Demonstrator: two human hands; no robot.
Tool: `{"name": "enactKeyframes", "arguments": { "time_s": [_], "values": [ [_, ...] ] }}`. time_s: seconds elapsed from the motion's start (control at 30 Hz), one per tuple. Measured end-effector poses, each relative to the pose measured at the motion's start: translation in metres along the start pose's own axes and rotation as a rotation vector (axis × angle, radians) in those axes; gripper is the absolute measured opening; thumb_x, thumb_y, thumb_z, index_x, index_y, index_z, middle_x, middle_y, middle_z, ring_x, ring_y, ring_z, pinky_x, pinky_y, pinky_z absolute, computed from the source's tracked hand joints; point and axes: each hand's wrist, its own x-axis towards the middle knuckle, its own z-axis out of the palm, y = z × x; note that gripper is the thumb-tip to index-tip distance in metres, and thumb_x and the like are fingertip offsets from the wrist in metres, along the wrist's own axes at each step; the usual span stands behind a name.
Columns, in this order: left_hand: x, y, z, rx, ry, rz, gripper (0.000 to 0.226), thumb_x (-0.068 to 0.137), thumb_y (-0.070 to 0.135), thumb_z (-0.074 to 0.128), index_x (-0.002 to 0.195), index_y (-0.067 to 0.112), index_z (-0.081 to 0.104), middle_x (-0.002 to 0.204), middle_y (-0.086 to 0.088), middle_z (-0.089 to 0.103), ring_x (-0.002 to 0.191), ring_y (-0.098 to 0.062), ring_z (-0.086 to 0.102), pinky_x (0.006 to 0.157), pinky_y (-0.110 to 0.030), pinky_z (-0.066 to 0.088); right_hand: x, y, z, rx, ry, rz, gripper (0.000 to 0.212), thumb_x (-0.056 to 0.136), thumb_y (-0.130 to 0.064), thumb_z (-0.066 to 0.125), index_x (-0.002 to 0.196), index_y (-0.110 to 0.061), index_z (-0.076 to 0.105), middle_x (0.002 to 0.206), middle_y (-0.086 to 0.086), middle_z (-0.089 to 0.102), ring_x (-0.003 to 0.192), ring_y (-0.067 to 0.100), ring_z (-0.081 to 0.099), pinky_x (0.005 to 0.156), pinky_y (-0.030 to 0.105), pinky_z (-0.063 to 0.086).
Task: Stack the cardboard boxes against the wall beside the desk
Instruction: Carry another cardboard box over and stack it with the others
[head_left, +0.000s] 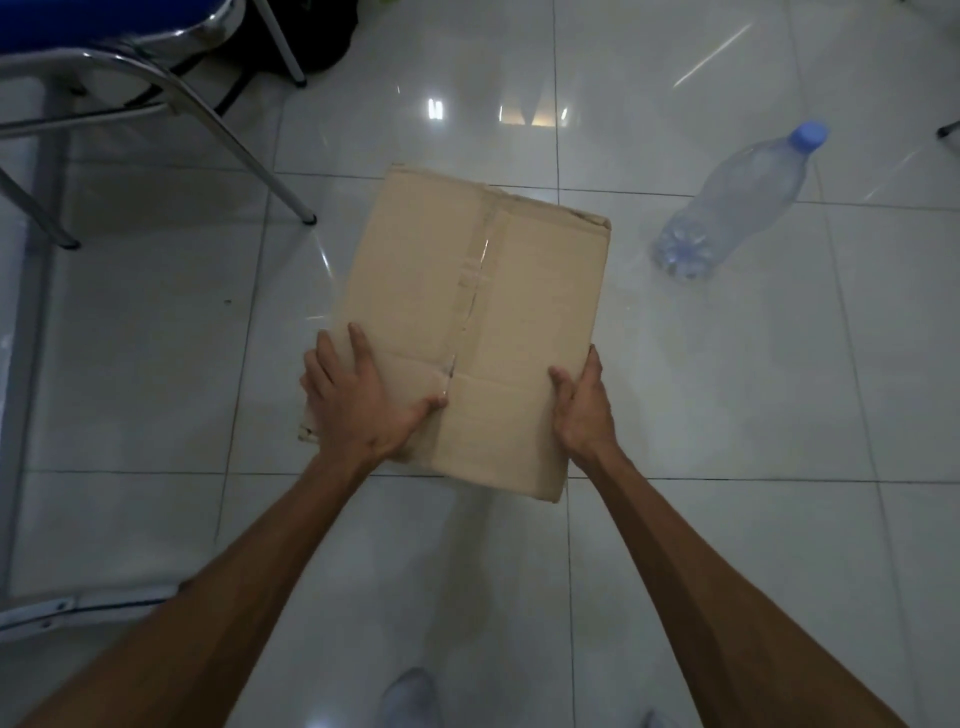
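A tan cardboard box (519, 291) with a taped centre seam fills the middle of the view above the white tiled floor. My left hand (358, 400) lies flat on its near left corner, fingers spread over the top and thumb near the seam. My right hand (582, 405) grips the near right edge, thumb on top and fingers down the side. Whether the box rests on the floor or is lifted is not clear. No wall or desk shows.
A clear plastic bottle (737, 202) with a blue cap lies on the floor to the right of the box. A blue chair with chrome legs (234, 135) stands at the upper left. My feet (410, 696) show at the bottom edge.
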Motion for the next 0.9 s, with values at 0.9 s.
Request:
{"name": "enactKeyframes", "arguments": {
  "time_s": [0.9],
  "values": [
    [-0.192,0.215,0.081,-0.422,-0.187,-0.138,0.1,0.086,0.051,0.06,0.154,0.008,0.0,0.156,-0.02,-0.002,0.139,-0.037,0.006,0.111,-0.048,0.028,-0.081,0.132,-0.132,0.114,0.314,0.286,0.101,0.088,-0.04,0.07,0.157,-0.009,0.004,0.162,0.012,0.019,0.149,0.026,0.022,0.116,0.032,0.024]
  ]
}}
